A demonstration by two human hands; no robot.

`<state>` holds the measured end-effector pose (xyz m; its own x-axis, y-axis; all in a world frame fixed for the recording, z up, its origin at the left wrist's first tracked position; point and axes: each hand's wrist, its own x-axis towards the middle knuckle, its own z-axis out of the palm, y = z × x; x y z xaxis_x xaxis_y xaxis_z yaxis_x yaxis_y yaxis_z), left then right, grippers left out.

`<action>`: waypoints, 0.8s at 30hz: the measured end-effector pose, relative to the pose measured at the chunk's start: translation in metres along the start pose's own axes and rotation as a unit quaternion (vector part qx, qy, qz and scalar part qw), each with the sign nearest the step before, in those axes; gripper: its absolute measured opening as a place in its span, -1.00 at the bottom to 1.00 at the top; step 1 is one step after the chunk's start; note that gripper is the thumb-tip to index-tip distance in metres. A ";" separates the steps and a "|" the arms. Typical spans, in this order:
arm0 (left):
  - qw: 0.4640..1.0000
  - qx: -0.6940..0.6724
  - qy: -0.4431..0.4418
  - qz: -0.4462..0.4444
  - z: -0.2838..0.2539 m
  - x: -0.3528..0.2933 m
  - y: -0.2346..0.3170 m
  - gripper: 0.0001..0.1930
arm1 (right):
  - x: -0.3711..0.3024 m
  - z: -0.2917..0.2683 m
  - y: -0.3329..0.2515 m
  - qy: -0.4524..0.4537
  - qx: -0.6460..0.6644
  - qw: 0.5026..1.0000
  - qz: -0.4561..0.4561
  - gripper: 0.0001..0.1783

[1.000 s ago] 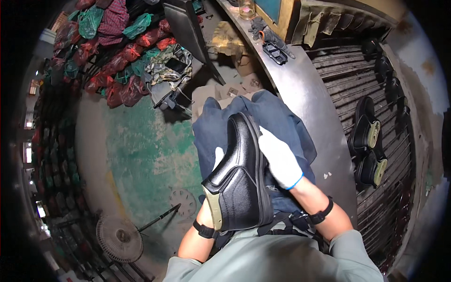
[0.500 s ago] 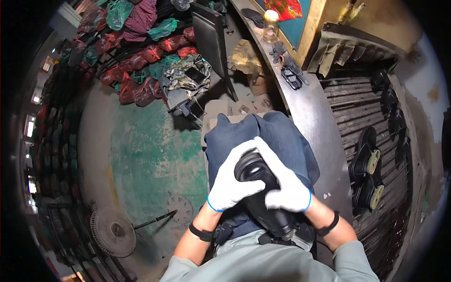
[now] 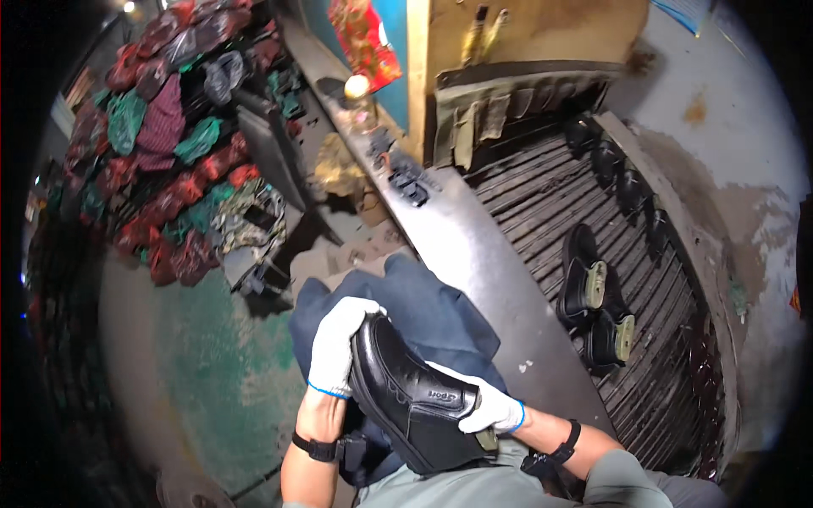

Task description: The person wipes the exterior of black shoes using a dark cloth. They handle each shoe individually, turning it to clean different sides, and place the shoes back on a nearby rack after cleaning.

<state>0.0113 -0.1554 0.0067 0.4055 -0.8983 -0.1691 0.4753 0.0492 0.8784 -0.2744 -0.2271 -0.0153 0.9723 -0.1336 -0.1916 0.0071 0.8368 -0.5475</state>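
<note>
Red plastic bags (image 3: 190,258) and green plastic bags (image 3: 126,121) crowd the upper left of a workshop, a checked cloth (image 3: 161,127) among them — a black chair (image 3: 273,152) stands close by. Camouflage fabric (image 3: 230,216) lies beside the heap. A metal counter (image 3: 508,296) cuts diagonally across, a clear jar (image 3: 362,116) near its far end. At right, a dark slatted conveyor (image 3: 542,190) meets a ragged strip curtain (image 3: 464,135); at left, worn green paint covers the floor (image 3: 212,364).

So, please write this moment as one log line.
left hand: holds black shoe near toe | right hand: holds its opening | rack: more shoes
</note>
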 end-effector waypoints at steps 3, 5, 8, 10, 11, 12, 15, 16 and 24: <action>0.999 0.010 0.026 -0.021 0.016 0.023 -0.015 -0.73 | -0.012 -0.015 -0.015 0.037 0.027 0.998 -0.039 0.37; 0.992 0.118 0.017 0.028 0.029 0.037 -0.021 -0.60 | -0.023 -0.018 -0.043 0.066 0.035 0.995 -0.066 0.31; 1.000 0.012 0.010 -0.009 0.042 0.051 -0.022 -0.43 | -0.039 -0.049 -0.098 0.211 0.012 0.971 -0.109 -0.38; 0.998 -0.004 -0.066 -0.012 0.033 0.051 -0.024 -0.44 | -0.054 -0.117 -0.137 0.331 -0.028 0.933 -0.141 -0.83; 0.997 0.001 -0.073 -0.035 0.031 0.051 -0.026 -0.47 | -0.057 -0.140 -0.162 0.367 -0.072 0.910 -0.179 -0.96; 0.996 0.018 -0.059 -0.057 0.034 0.049 -0.025 -0.53 | -0.053 -0.151 -0.199 0.397 -0.008 0.911 -0.114 -0.97; 0.985 0.120 -0.078 -0.091 0.040 0.051 -0.019 -0.62 | -0.050 -0.237 -0.249 0.530 -0.263 0.793 -0.148 -0.68; 0.986 0.116 -0.076 -0.093 0.038 0.052 -0.018 -0.62 | -0.044 -0.252 -0.257 0.572 -0.348 0.724 -0.165 -0.55; 0.970 0.205 -0.010 -0.131 0.035 0.092 0.002 -0.72 | 0.210 -0.250 -0.318 0.532 -0.533 0.609 -0.249 0.34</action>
<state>0.0225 -0.2532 0.0080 0.2953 -0.8647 -0.4063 0.2075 -0.3570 0.9108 -0.1312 -0.6539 -0.0848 0.2062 -0.9729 0.1051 -0.4670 -0.1922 -0.8631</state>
